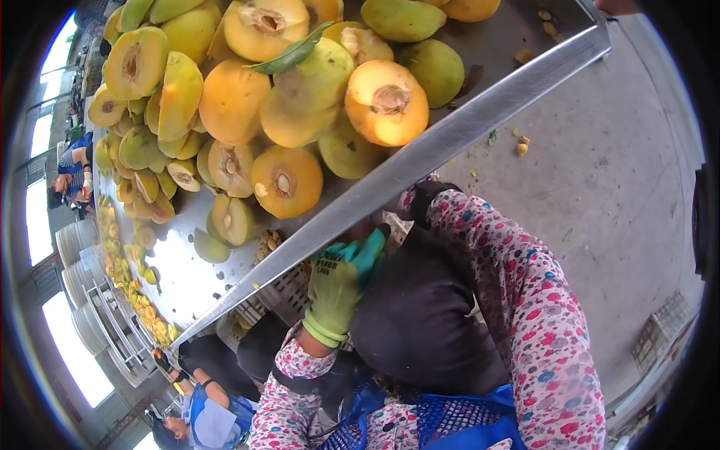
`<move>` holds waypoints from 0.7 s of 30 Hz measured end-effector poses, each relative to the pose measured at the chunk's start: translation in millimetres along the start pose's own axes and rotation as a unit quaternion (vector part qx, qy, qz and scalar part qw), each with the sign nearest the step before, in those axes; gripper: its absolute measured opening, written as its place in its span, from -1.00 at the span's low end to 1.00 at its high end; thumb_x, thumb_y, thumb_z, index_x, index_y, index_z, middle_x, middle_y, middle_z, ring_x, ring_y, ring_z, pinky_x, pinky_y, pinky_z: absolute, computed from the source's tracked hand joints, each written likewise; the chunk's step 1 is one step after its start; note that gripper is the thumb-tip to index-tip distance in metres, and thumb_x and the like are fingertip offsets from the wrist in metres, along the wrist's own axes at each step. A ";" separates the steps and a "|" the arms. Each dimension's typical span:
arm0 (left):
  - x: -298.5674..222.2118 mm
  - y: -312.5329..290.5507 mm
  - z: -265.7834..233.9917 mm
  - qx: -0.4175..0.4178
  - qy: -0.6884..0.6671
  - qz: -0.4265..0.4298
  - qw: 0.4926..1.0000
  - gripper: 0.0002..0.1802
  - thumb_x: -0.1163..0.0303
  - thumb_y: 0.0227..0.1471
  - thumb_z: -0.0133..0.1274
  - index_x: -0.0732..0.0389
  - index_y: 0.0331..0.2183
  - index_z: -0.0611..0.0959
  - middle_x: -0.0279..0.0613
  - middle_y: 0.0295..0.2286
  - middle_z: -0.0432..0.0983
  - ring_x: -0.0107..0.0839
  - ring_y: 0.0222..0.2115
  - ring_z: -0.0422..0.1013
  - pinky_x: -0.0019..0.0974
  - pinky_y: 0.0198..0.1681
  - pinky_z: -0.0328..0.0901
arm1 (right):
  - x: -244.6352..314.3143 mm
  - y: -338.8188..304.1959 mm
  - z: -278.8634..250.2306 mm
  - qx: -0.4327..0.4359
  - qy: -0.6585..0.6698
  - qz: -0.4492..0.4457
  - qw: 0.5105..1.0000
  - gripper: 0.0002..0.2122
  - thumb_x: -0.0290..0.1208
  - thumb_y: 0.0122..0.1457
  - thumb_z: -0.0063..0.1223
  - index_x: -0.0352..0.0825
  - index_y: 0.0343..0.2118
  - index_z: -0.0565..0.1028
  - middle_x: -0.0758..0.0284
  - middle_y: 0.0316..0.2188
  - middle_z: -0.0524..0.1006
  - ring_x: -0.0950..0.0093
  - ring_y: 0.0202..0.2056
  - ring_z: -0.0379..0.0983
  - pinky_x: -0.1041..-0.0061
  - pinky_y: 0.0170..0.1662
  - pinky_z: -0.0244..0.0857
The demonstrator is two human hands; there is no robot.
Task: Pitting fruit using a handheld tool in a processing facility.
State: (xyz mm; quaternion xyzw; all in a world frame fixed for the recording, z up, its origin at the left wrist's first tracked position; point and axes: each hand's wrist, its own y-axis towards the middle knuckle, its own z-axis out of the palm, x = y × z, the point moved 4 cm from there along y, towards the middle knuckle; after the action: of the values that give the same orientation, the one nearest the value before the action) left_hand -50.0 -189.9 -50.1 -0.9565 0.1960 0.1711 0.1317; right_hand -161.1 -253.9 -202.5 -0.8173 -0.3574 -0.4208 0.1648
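My left hand [335, 281], in a yellow-green glove with teal fingers, is held just below the raised metal rim [360, 191] of the table. Its fingers are bent together toward the right; what they hold, if anything, does not show. My right arm [517, 277], in a flowered sleeve with a dark cuff, bends in toward the same spot. The right hand is mostly hidden under the rim, so its fingers cannot be made out. Beyond the rim lies a heap of halved yellow-green stone fruit [236, 101], several with the stone showing, and a green leaf [291, 56] on top.
A white slatted crate [289, 296] stands under the table edge by my left hand. My dark-clad knee [420, 322] is close to both arms. Co-workers [214, 409] sit along the table at left. Stacked pale basins [90, 277] stand behind. Fruit scraps [522, 148] lie on the floor.
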 end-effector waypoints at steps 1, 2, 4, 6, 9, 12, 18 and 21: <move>1.6 -0.1 -0.4 -0.017 -0.011 -0.006 1.000 -0.74 0.35 -0.08 0.09 0.10 -0.24 0.57 -0.20 -0.55 0.49 -0.22 -0.56 0.41 -0.19 -0.44 0.28 | -2.3 -0.9 2.3 -0.001 -0.007 -0.008 1.000 -0.75 -0.46 -0.01 -0.01 -0.27 -0.21 0.50 0.22 -0.35 0.54 0.30 -0.31 0.51 0.38 -0.28 0.37; 1.3 0.6 -1.1 -0.018 -0.014 -0.007 1.000 -0.74 0.35 -0.08 0.09 0.10 -0.24 0.57 -0.20 -0.55 0.49 -0.22 -0.56 0.41 -0.19 -0.44 0.28 | -5.5 -2.8 6.0 0.001 -0.015 -0.019 1.000 -0.74 -0.46 -0.03 0.00 -0.27 -0.22 0.50 0.21 -0.33 0.54 0.29 -0.30 0.51 0.36 -0.27 0.37; -1.5 3.4 -9.3 -0.061 0.012 -0.039 0.997 -0.77 0.37 -0.07 0.08 0.11 -0.28 0.57 -0.15 -0.50 0.50 -0.19 -0.55 0.41 -0.17 -0.43 0.28 | -11.2 -9.9 11.7 -0.014 -0.045 -0.044 0.998 -0.72 -0.46 -0.06 0.02 -0.28 -0.22 0.51 0.20 -0.31 0.54 0.25 -0.28 0.50 0.32 -0.23 0.37; -2.5 2.7 -9.2 -0.082 0.059 -0.028 0.994 -0.78 0.38 -0.07 0.07 0.13 -0.28 0.57 -0.13 -0.47 0.51 -0.17 -0.52 0.42 -0.16 -0.42 0.29 | -17.3 -18.1 19.0 -0.032 -0.100 -0.083 0.991 -0.70 -0.45 -0.09 0.03 -0.29 -0.22 0.51 0.19 -0.29 0.54 0.22 -0.25 0.50 0.28 -0.20 0.37; 2.6 10.2 0.8 -0.113 0.109 -0.037 0.987 -0.74 0.39 -0.05 0.07 0.19 -0.23 0.59 -0.06 -0.43 0.53 -0.13 -0.49 0.45 -0.14 -0.40 0.31 | -30.1 -26.8 39.6 -0.053 -0.250 -0.168 0.952 -0.67 -0.45 -0.14 0.05 -0.30 -0.22 0.52 0.17 -0.25 0.54 0.17 -0.22 0.49 0.22 -0.15 0.38; 10.9 17.0 -3.3 -0.105 0.112 -0.055 0.987 -0.68 0.38 -0.03 0.07 0.22 -0.17 0.59 -0.01 -0.36 0.54 -0.11 -0.42 0.46 -0.14 -0.36 0.34 | 7.1 6.4 25.0 0.017 -0.004 -0.003 1.000 -0.74 -0.46 -0.06 -0.01 -0.32 -0.25 0.52 0.14 -0.19 0.51 0.18 -0.13 0.44 0.25 -0.04 0.30; -12.4 69.5 4.4 -0.038 0.078 -0.011 0.996 -0.64 0.39 -0.04 0.04 0.18 -0.13 0.58 0.00 -0.22 0.51 -0.08 -0.24 0.45 -0.16 -0.20 0.34 | 4.2 3.3 1.2 0.020 -0.069 -0.017 0.997 -0.73 -0.42 -0.09 0.08 -0.32 -0.26 0.55 0.15 -0.24 0.54 0.20 -0.17 0.47 0.32 -0.12 0.35; 26.9 89.7 50.6 0.012 -0.052 -0.064 0.997 -0.63 0.37 -0.03 0.00 0.15 -0.11 0.57 -0.02 -0.21 0.52 -0.07 -0.22 0.45 -0.14 -0.15 0.33 | -4.9 -4.6 -6.5 -0.002 0.043 -0.037 0.998 -0.71 -0.43 -0.13 0.13 -0.30 -0.26 0.55 0.18 -0.27 0.56 0.22 -0.20 0.48 0.35 -0.15 0.37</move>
State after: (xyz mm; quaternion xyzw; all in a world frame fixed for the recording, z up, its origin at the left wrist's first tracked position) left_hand -78.4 -262.4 -122.7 -0.9552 0.1294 0.2097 0.1638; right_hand -170.0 -256.6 -202.7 -0.7850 -0.3797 -0.4617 0.1627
